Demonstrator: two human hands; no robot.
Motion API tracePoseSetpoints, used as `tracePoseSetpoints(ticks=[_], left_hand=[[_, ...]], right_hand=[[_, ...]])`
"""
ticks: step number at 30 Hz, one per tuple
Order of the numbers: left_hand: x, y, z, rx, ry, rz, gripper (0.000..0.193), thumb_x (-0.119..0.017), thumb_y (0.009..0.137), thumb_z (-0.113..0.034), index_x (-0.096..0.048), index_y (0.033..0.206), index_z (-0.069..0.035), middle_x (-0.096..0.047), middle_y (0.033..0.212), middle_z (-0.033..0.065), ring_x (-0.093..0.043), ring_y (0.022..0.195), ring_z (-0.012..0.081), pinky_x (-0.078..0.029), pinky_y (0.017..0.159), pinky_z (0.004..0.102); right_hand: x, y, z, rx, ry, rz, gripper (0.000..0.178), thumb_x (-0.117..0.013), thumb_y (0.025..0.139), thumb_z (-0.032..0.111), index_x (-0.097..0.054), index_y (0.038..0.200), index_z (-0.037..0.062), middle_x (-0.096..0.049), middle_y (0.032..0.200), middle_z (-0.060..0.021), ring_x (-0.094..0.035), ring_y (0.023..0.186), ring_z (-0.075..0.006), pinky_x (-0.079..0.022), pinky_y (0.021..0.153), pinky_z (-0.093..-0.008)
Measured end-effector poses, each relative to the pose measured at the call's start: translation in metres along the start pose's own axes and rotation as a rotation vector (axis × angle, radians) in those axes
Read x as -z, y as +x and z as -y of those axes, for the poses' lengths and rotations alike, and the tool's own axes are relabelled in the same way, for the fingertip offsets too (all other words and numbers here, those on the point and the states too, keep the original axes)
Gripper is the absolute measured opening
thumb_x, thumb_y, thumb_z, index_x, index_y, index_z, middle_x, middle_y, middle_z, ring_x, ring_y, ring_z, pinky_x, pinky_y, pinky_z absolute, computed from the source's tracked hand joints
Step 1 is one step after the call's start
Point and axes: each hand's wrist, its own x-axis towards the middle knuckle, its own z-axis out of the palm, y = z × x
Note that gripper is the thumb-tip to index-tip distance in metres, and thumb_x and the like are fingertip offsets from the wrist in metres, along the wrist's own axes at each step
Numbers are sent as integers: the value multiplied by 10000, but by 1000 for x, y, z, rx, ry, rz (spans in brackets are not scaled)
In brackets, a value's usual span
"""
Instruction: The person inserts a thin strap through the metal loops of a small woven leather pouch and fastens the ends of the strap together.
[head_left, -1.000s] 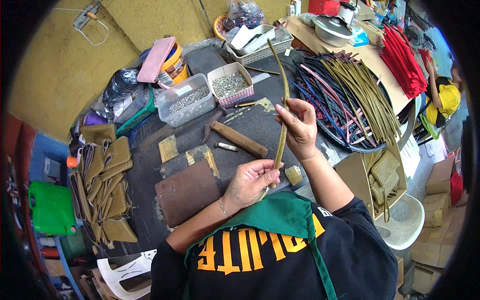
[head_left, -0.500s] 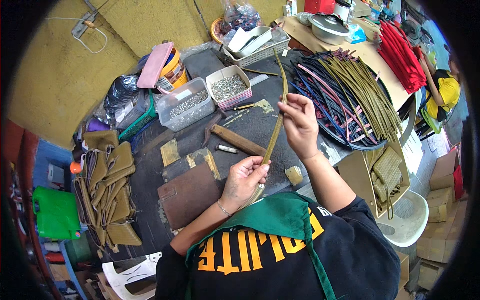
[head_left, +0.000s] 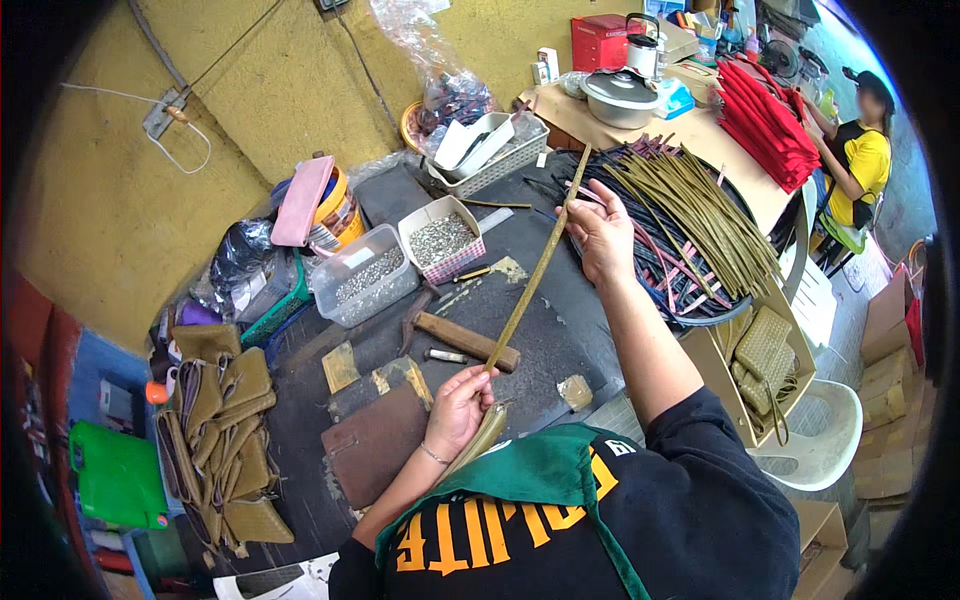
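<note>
A long olive-green strap (head_left: 532,278) is stretched slantwise between my two hands, above the dark worktable. My left hand (head_left: 458,408) pinches its lower part near my apron. My right hand (head_left: 602,238) grips it higher up between thumb and fingers, and its free end points past that hand toward the back. Below my left hand, a wider olive piece (head_left: 486,432) runs down against the green apron; whether it joins the strap I cannot tell. Under the strap lies a wooden-handled hammer (head_left: 465,338), with a small metal punch-like tool (head_left: 445,356) beside it.
A round black tray (head_left: 735,312) piled with straps stands right of my right hand. Olive woven pouches (head_left: 225,410) lie left. A clear tub (head_left: 365,275) and checked box (head_left: 440,240) hold small metal bits. A brown leather pad (head_left: 372,448) lies near. Another person (head_left: 862,165) sits far right.
My right hand has moved up along the strap, and my left hand has shifted down and left. The strap is now straighter. The head view has also shifted.
</note>
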Motion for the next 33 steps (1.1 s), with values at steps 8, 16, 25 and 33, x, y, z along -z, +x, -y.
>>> tracePoseSetpoints(ticks=[8,16,25,33], left_hand=[[4,3,-1,24,-17,17,128,-495,792,-58,-547,885,13,-495,654,9,-465,565,79,-405,538,172],[5,3,-2,42,-32,24,137,-490,792,-51,-531,898,25,-507,673,16,-468,568,77,-412,541,172],[6,-4,-2,-104,328,-40,153,-490,783,-48,-531,911,24,-524,754,56,-497,639,113,-424,597,209],[-38,-4,-41,-939,1225,-77,304,-538,782,-157,-494,1016,32,-531,962,175,-506,900,279,-387,790,342]], right_hand=[[4,7,-3,32,16,-20,512,-565,712,-51,-301,1150,-47,-564,792,-115,-554,667,-150,-435,545,-210],[8,6,-4,30,-20,-12,470,-569,725,-19,-333,1132,-32,-572,791,-100,-587,708,-192,-481,616,-235],[3,-18,9,-92,-6,101,439,-576,719,-25,-365,1104,-15,-563,812,-83,-576,726,-172,-463,639,-250],[-32,-95,-13,-435,192,249,218,-558,755,8,-498,964,20,-559,800,-43,-582,730,-133,-483,591,-201]])
